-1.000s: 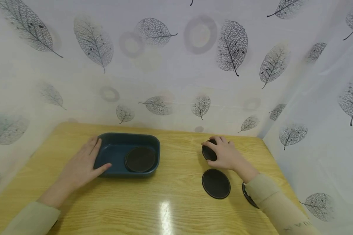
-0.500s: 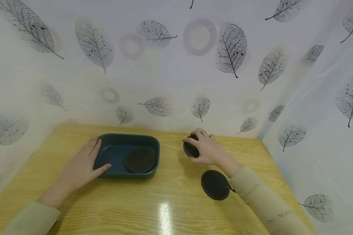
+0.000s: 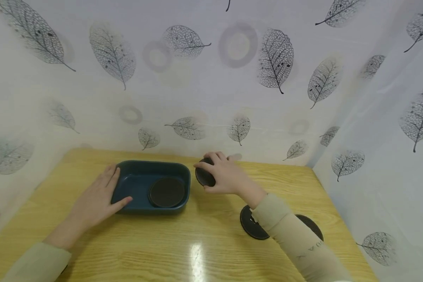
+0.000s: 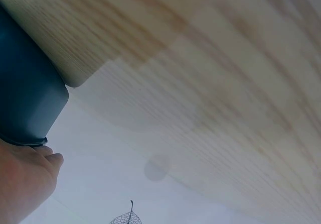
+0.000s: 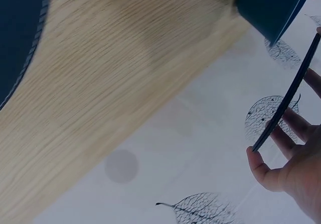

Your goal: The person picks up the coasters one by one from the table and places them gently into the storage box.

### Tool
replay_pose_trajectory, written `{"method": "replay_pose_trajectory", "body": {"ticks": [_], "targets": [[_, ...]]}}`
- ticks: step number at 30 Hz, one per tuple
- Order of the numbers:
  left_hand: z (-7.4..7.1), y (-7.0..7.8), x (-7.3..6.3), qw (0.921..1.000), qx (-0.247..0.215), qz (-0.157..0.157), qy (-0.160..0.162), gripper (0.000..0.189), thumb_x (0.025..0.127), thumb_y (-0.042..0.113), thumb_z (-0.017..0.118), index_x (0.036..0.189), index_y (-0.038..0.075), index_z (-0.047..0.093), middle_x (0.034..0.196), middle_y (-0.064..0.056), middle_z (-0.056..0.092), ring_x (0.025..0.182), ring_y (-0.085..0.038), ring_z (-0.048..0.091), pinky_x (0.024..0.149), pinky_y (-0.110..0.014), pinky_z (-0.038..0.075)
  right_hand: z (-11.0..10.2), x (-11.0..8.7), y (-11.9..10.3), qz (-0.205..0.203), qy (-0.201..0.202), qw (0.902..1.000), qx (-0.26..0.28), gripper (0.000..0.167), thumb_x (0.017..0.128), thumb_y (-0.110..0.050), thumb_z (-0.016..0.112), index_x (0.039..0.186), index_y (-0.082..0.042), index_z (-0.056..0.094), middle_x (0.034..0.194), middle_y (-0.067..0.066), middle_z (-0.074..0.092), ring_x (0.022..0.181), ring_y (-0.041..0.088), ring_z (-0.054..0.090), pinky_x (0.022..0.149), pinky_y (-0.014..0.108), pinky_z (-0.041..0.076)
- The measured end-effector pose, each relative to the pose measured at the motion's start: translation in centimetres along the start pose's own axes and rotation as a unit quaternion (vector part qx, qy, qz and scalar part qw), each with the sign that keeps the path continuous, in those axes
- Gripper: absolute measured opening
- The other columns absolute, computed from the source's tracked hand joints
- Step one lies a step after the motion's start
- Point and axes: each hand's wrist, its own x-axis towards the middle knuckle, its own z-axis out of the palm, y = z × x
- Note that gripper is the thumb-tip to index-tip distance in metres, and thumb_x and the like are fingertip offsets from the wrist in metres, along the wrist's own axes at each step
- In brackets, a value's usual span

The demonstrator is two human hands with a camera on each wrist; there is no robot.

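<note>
In the head view, a dark blue rectangular basin (image 3: 134,188) stands on the table. A round black coaster (image 3: 167,192) lies inside it, at its right end. My left hand (image 3: 95,196) rests on the basin's left end, fingers along the rim and thumb extended over the near side. Just right of the basin, my right hand (image 3: 222,174) holds another round black coaster (image 3: 205,174) by its edge, tilted and raised off the table. The right wrist view shows this coaster (image 5: 288,96) edge-on, between thumb and fingers.
On the wooden table (image 3: 155,243), two more black coasters lie at the right: one (image 3: 249,225) partly under the right sleeve, another (image 3: 311,225) behind the forearm. A leaf-patterned white curtain (image 3: 211,94) hangs along the table's back and right.
My right hand has carried its coaster leftward from the table's right side to beside the basin. The left hand and the basin hold their places.
</note>
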Motion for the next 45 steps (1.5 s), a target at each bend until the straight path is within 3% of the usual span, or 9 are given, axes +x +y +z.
{"method": "replay_pose_trajectory", "body": {"ticks": [10,25,33,45], "targets": [[0.0,0.0,0.0,0.9999,0.001,-0.006,-0.014,0.108,0.101,0.061,0.061,0.165,-0.013,0.016,0.173,-0.036,0.015,0.161,-0.052,0.017,0.134,-0.060,0.016,-0.1,2.6,-2.5,-0.009,-0.009,0.9999,0.009,0.074,0.087,-0.050,0.077,0.155,-0.036,0.052,0.159,0.010,0.046,0.142,0.031,0.045,0.092,0.050,0.048],[0.1,-0.1,-0.1,1.0000,0.000,-0.006,-0.008,0.108,0.101,0.060,0.062,0.165,-0.012,0.016,0.173,-0.035,0.014,0.162,-0.051,0.018,0.135,-0.057,0.014,0.7,5.9,-6.3,-0.024,-0.029,0.9990,-0.025,0.074,0.089,-0.058,0.071,0.157,-0.042,0.047,0.161,0.006,0.043,0.146,0.028,0.043,0.098,0.048,0.049],[0.1,-0.1,0.0,0.9999,-0.002,-0.008,-0.008,0.108,0.100,0.060,0.063,0.165,-0.012,0.017,0.173,-0.034,0.014,0.161,-0.052,0.020,0.131,-0.064,0.022,1.7,7.2,-7.9,-0.046,-0.040,0.9967,-0.054,0.073,0.090,-0.062,0.068,0.157,-0.043,0.047,0.160,0.005,0.046,0.144,0.026,0.047,0.101,0.047,0.051],[0.2,-0.1,0.2,0.9999,-0.001,-0.008,-0.009,0.108,0.100,0.061,0.064,0.165,-0.012,0.018,0.173,-0.034,0.015,0.160,-0.053,0.021,0.126,-0.068,0.029,3.1,8.0,-9.3,-0.053,-0.072,0.9948,-0.049,0.072,0.093,-0.062,0.068,0.159,-0.043,0.046,0.161,0.003,0.045,0.147,0.026,0.045,0.106,0.050,0.050]]}}
